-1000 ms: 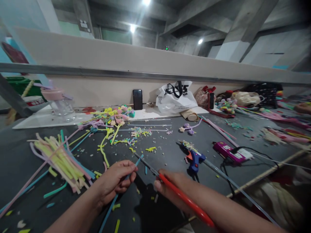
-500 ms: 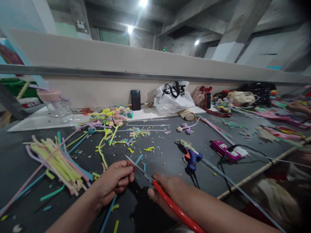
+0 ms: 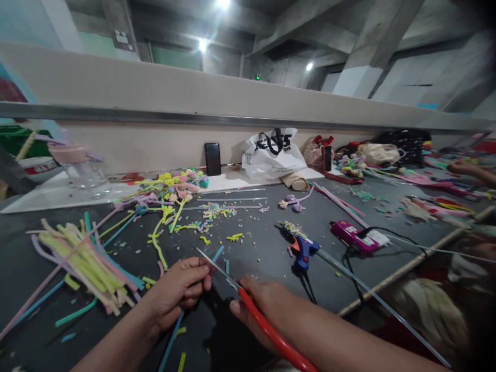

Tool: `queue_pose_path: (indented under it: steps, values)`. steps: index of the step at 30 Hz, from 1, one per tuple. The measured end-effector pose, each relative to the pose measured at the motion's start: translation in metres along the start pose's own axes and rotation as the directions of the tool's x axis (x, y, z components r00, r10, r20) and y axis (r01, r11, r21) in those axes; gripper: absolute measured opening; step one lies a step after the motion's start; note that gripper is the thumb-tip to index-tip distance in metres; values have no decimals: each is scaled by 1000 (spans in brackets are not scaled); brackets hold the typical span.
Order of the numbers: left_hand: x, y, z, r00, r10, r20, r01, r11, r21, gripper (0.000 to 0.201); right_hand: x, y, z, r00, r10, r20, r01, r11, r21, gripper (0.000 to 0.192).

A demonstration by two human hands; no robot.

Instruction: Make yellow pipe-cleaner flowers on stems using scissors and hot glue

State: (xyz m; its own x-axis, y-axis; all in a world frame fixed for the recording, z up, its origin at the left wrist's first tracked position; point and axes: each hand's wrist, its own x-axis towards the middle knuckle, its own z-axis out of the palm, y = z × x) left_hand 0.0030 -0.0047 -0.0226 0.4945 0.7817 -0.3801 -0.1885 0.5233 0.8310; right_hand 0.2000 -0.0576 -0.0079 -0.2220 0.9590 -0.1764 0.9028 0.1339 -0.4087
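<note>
My left hand (image 3: 182, 289) pinched a blue pipe cleaner (image 3: 170, 338) near the table's (image 3: 263, 253) front edge, fingers closed on it; its far tip (image 3: 219, 253) poked out past my fingertips, the rest ran back under my wrist toward the front edge. My right hand (image 3: 263, 310) gripped red-handled scissors (image 3: 248, 305), fingers wrapped tight round the handle. The scissor blades (image 3: 213, 264) were parted, pointing away and to the left, crossing right beside the blue tip. Whether the blades touched it, I could not tell.

Left side of the table: a loose bundle of pipe cleaners (image 3: 83, 258), yellow, pink, blue, green. Beyond it, toward the back left, a clear jar with a pink lid (image 3: 79, 168) on a white board (image 3: 46, 194). Finished pipe-cleaner flowers (image 3: 176, 183) lay back of centre, with coloured offcuts (image 3: 217, 212) scattered just beside them.

Right of my hands, a blue glue gun (image 3: 302, 250) stood near the middle, and a pink box (image 3: 351, 233) with a black cord sat further right. A thin metal rod (image 3: 368, 292) ran from the glue gun toward the front right corner.

At the back edge, a black phone (image 3: 213, 158) leaned on the wall, and a white plastic bag (image 3: 271, 155) sat to its right. Another person's hand (image 3: 470, 170) showed at the far right edge.
</note>
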Motion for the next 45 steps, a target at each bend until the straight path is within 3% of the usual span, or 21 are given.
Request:
queue_pose_path:
  steps: [19, 30, 38, 45]
  values:
    - [-3, 2, 2, 1000, -9, -10, 9, 1000, -18, 15, -6, -8, -23, 987, -39, 158, 39, 999, -1, 37]
    - [-2, 2, 2, 1000, 0, -21, 0, 1000, 0, 17, -2, -5, -20, 988, -45, 150, 45, 999, 0, 37]
    - [-3, 4, 4, 999, -17, -41, 18, 999, 29, 19, -2, -10, -16, 992, 6, 123, -4, 1000, -20, 35]
    - [-5, 3, 4, 997, -71, -31, 73, 994, 79, 27, -2, -18, -33, 979, 41, 199, -50, 998, 40, 30]
